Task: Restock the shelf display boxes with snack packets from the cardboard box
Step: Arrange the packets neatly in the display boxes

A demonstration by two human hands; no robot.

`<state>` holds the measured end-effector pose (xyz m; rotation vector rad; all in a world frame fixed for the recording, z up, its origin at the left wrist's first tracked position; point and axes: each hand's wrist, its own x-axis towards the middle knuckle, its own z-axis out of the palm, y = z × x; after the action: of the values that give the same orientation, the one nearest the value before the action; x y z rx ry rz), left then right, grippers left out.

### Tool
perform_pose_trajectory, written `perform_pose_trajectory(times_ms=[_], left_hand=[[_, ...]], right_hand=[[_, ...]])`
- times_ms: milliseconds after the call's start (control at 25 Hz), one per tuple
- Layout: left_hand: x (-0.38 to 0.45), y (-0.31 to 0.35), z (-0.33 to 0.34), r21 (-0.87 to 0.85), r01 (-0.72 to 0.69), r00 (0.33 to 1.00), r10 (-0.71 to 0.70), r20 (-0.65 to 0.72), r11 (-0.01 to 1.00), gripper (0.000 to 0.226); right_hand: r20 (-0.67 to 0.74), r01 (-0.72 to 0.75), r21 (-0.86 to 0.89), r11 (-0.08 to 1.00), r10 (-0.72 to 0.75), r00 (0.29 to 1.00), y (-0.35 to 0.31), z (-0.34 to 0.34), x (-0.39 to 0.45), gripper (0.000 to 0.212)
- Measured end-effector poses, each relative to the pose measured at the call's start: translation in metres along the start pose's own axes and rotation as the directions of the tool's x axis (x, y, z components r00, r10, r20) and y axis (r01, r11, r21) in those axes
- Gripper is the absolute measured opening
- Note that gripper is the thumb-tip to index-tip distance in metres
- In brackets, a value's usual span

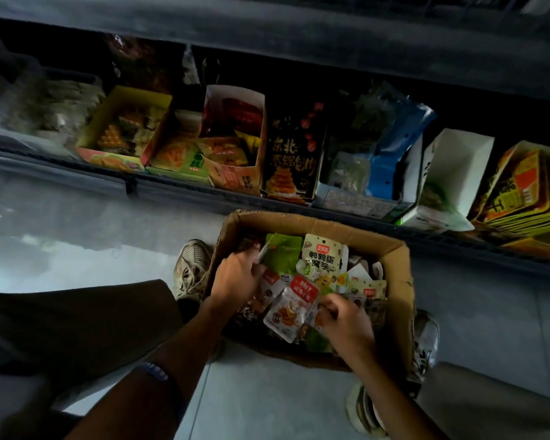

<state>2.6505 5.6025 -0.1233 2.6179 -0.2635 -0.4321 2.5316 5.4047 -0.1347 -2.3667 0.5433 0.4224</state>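
Sorting through loose snack packets (302, 290) heaped in the open cardboard box (397, 274) on the floor, just below the bottom shelf. Picking step, by the look of it: nothing carried toward the shelf yet. Left hand (237, 276) curled, fingers closed on the edge of a green packet (283, 254) at the box's far left. Right hand (343, 322) curled, pinching a clear red-labelled packet (291, 308) near the front; exact grip partly hidden. Next: gathering matching packets, lifting clear, then matching print to a display box (232, 147) on the shelf. Boxes there dim and blurred, so matching calls for care. Sneakers either side of the box.
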Motion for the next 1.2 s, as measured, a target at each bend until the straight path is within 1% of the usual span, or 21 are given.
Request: perform_pose_trajectory(times_ms=[40, 120, 160, 240, 320, 360, 400, 440, 480, 520, 560, 600, 640, 680, 760, 840, 920, 1000, 1080, 1160, 1200], left_hand=[[0.000, 0.010, -0.012, -0.129, -0.024, 0.999, 0.019, -0.037, 0.991, 0.013], [0.004, 0.029, -0.029, -0.434, -0.053, 0.998, 0.063, 0.010, 0.900, 0.011], [0.007, 0.038, -0.035, -0.565, -0.013, 0.994, 0.071, 0.082, 0.825, 0.014], [0.015, 0.051, -0.045, -0.705, 0.124, 0.973, 0.055, 0.226, 0.698, 0.012], [0.018, 0.057, -0.057, -0.744, 0.269, 0.946, -0.024, 0.323, 0.611, 0.051], [0.015, 0.058, -0.060, -0.763, 0.342, 0.915, -0.011, 0.403, 0.548, 0.063], [0.011, 0.063, -0.061, -0.795, 0.382, 0.890, 0.043, 0.454, 0.472, 0.058], [0.004, 0.069, -0.062, -0.827, 0.403, 0.865, 0.131, 0.484, 0.392, 0.051], [-0.003, 0.071, -0.058, -0.844, 0.406, 0.857, 0.174, 0.485, 0.351, 0.049], [-0.008, 0.075, -0.054, -0.850, 0.362, 0.870, 0.189, 0.456, 0.384, 0.046], [-0.011, 0.078, -0.051, -0.836, 0.248, 0.907, 0.184, 0.378, 0.490, 0.039], [-0.012, 0.080, -0.048, -0.798, 0.127, 0.942, 0.180, 0.283, 0.590, 0.035], [-0.012, 0.084, -0.046, -0.753, 0.046, 0.951, 0.201, 0.233, 0.656, 0.039], [-0.012, 0.089, -0.047, -0.739, 0.026, 0.950, 0.214, 0.228, 0.673, 0.046], [-0.012, 0.096, -0.048, -0.758, 0.061, 0.931, 0.237, 0.278, 0.649, 0.062], [-0.011, 0.095, -0.045, -0.771, 0.108, 0.933, 0.204, 0.296, 0.627, 0.066], [-0.006, 0.090, -0.041, -0.804, 0.189, 0.931, 0.159, 0.330, 0.563, 0.065], [-0.005, 0.093, -0.042, -0.831, 0.221, 0.916, 0.183, 0.356, 0.511, 0.061], [-0.003, 0.093, -0.039, -0.826, 0.189, 0.919, 0.201, 0.339, 0.531, 0.064], [-0.001, 0.089, -0.037, -0.852, 0.221, 0.939, 0.132, 0.317, 0.475, 0.066], [0.000, 0.084, -0.036, -0.877, 0.271, 0.945, 0.066, 0.322, 0.397, 0.064]], right_hand=[[-0.039, 0.033, 0.122, 0.992, -0.028, 0.999, -0.011, -0.006, 0.001, 0.019], [-0.041, 0.144, 0.267, 0.953, -0.138, 0.990, -0.038, -0.022, 0.001, 0.047], [-0.025, 0.220, 0.271, 0.937, -0.222, 0.975, -0.052, -0.029, 0.003, 0.067], [-0.025, 0.351, 0.165, 0.922, -0.352, 0.936, -0.071, -0.042, 0.003, 0.096], [-0.032, 0.380, 0.067, 0.922, -0.379, 0.925, -0.081, -0.053, -0.001, 0.105], [-0.024, 0.361, 0.130, 0.924, -0.361, 0.932, -0.085, -0.057, -0.005, 0.104], [-0.009, 0.288, 0.290, 0.913, -0.299, 0.954, -0.089, -0.061, -0.011, 0.097], [-0.008, 0.150, 0.532, 0.833, -0.172, 0.985, -0.090, -0.063, -0.015, 0.083], [0.013, -0.021, 0.742, 0.670, 0.018, 1.000, -0.089, -0.065, -0.015, 0.066], [0.054, -0.140, 0.876, 0.462, 0.195, 0.979, -0.084, -0.066, -0.010, 0.052], [0.104, -0.196, 0.941, 0.275, 0.317, 0.943, -0.079, -0.068, -0.004, 0.045], [0.138, -0.199, 0.970, 0.139, 0.360, 0.923, -0.074, -0.071, 0.001, 0.042], [0.158, -0.194, 0.979, 0.062, 0.373, 0.914, -0.071, -0.074, 0.003, 0.040], [0.170, -0.193, 0.981, 0.023, 0.373, 0.912, -0.071, -0.078, 0.003, 0.037], [0.171, -0.166, 0.985, -0.045, 0.366, 0.915, -0.073, -0.084, 0.001, 0.038], [0.160, -0.116, 0.981, -0.157, 0.306, 0.938, -0.078, -0.095, -0.004, 0.036], [0.125, -0.084, 0.985, -0.149, 0.293, 0.948, -0.078, -0.100, -0.005, 0.022], [0.079, -0.077, 0.997, -0.021, 0.312, 0.947, -0.080, -0.100, -0.006, 0.011], [0.062, -0.082, 0.995, 0.062, 0.280, 0.958, -0.082, -0.096, -0.006, 0.003], [0.045, -0.063, 0.997, 0.050, 0.295, 0.955, -0.080, -0.094, -0.002, 0.011], [0.055, -0.057, 0.998, -0.005, 0.326, 0.944, -0.076, -0.096, -0.001, 0.014]])
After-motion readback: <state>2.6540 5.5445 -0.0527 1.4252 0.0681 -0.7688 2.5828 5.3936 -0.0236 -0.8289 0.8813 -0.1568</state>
